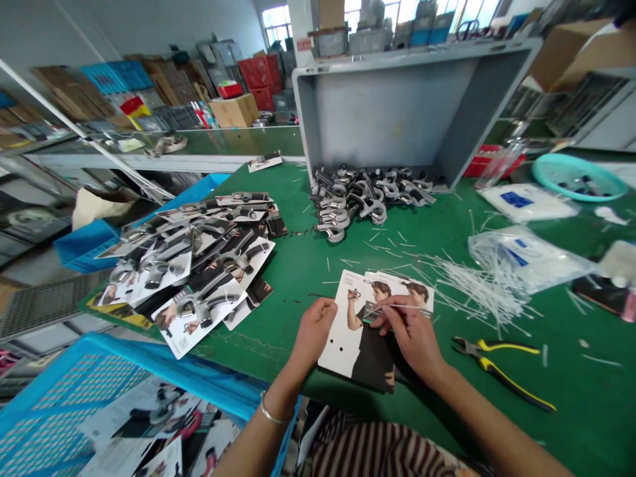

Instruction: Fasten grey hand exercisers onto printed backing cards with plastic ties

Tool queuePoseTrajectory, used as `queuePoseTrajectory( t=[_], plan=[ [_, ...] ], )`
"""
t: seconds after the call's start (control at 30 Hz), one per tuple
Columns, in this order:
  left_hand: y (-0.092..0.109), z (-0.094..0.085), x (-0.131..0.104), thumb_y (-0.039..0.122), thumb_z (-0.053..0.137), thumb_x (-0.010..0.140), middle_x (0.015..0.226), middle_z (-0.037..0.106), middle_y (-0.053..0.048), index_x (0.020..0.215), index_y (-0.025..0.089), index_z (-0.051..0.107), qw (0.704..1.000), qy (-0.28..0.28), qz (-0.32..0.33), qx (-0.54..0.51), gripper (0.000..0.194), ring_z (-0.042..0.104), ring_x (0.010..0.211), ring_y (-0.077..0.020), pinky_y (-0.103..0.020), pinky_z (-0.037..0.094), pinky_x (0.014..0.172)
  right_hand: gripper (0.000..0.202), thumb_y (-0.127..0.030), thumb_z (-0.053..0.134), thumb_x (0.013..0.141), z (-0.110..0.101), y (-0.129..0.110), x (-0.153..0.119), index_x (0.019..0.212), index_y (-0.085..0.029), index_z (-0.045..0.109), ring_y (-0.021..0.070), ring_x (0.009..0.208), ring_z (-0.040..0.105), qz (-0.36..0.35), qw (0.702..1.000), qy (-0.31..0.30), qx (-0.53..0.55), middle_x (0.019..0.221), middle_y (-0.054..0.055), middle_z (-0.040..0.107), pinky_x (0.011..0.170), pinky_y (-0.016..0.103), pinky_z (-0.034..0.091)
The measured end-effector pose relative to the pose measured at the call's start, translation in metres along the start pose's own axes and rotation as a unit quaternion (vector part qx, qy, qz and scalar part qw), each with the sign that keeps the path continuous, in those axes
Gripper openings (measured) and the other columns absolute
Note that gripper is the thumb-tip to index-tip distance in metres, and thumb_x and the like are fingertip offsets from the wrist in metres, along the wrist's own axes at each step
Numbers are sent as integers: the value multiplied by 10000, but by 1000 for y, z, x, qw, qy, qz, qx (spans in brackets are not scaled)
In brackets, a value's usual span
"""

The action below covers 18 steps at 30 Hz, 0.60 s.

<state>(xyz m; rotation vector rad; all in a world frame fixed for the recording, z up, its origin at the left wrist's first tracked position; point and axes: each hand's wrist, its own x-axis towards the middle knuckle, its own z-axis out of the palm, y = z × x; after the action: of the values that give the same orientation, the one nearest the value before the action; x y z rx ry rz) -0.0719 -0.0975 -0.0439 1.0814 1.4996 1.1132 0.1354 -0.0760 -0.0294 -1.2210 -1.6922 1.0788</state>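
My left hand point(317, 329) pinches the left edge of a printed backing card point(342, 341) between thumb and fingers. The card is white and black, with a person's picture and small holes in it. More cards point(422, 291) lie partly under it, to the right. My right hand point(410, 338) is closed over the card's right side, with a thin white cable tie point(407, 307) between thumb and fingers. Where the tie's left end meets the card, I cannot tell whether it passes through. A heap of loose cable ties point(481, 295) lies right of my hands.
A grey bin point(387, 112) stands on its side behind grey-black curved tools point(348, 199). Cards bearing such tools point(209, 291) are piled left. Yellow-black pliers point(497, 358) and a plastic bag point(536, 258) lie right. A blue crate point(163, 364) holds more cards at lower left.
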Motion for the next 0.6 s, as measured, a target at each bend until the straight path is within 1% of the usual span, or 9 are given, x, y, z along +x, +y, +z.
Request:
queuePoseTrajectory(
  t=[0.1, 0.2, 0.3, 0.37, 0.4, 0.47, 0.53, 0.6],
  plan=[
    [3, -2, 6, 442, 582, 850, 688, 654, 14, 906, 164, 660, 1000, -12, -15, -24, 294, 542, 565, -110, -188, 378, 508, 221, -392, 435, 1003, 2, 4, 0, 1057, -206, 542, 152, 608, 650, 0, 1000, -10, -17, 791, 22, 696, 648, 298, 517],
    [13, -3, 16, 462, 613, 828, 680, 660, 2, 925, 142, 675, 997, -27, -31, -72, 340, 543, 543, -105, -189, 392, 505, 194, -355, 460, 990, 6, 10, 6, 1012, -214, 591, 183, 744, 654, -33, 998, -14, -49, 886, 49, 682, 734, 329, 503],
    [20, 6, 25, 488, 595, 828, 793, 705, -50, 1061, 124, 669, 985, -24, -42, -164, 439, 585, 587, -122, -212, 440, 540, 169, -340, 514, 960, 7, 15, 16, 928, -222, 630, 223, 896, 627, -62, 996, 8, -57, 931, 58, 666, 836, 366, 472],
    [18, 16, 24, 461, 628, 788, 845, 722, -72, 1082, 128, 671, 985, -10, -36, -169, 446, 610, 632, -146, -236, 473, 572, 175, -345, 522, 955, 7, 18, 21, 917, -224, 643, 224, 902, 618, -57, 997, 11, -43, 926, 52, 663, 844, 366, 463],
    [14, 20, 21, 430, 659, 754, 830, 724, -72, 1028, 133, 689, 989, -5, -29, -148, 406, 611, 643, -157, -247, 482, 584, 177, -343, 522, 956, 6, 18, 22, 923, -225, 649, 220, 899, 616, -55, 998, 5, -35, 926, 49, 664, 845, 362, 460],
    [6, 26, 14, 367, 701, 686, 717, 704, -55, 828, 143, 707, 995, -7, -15, -98, 265, 589, 625, -170, -265, 485, 581, 165, -328, 531, 954, 5, 19, 23, 926, -227, 659, 214, 914, 613, -63, 998, -8, -27, 932, 43, 665, 864, 356, 446],
    [-1, 26, 7, 309, 710, 642, 601, 649, -29, 661, 152, 665, 998, -18, -6, -65, 165, 547, 585, -165, -271, 471, 568, 148, -312, 543, 950, 5, 18, 22, 925, -231, 664, 212, 936, 608, -71, 997, -13, -23, 939, 39, 664, 881, 350, 434],
    [-5, 21, 2, 272, 685, 624, 556, 610, -11, 609, 151, 635, 998, -37, -3, -44, 132, 516, 558, -154, -272, 459, 561, 145, -312, 545, 950, 5, 18, 21, 916, -232, 662, 210, 932, 609, -67, 997, -14, -20, 930, 35, 663, 872, 342, 434]
  ],
)
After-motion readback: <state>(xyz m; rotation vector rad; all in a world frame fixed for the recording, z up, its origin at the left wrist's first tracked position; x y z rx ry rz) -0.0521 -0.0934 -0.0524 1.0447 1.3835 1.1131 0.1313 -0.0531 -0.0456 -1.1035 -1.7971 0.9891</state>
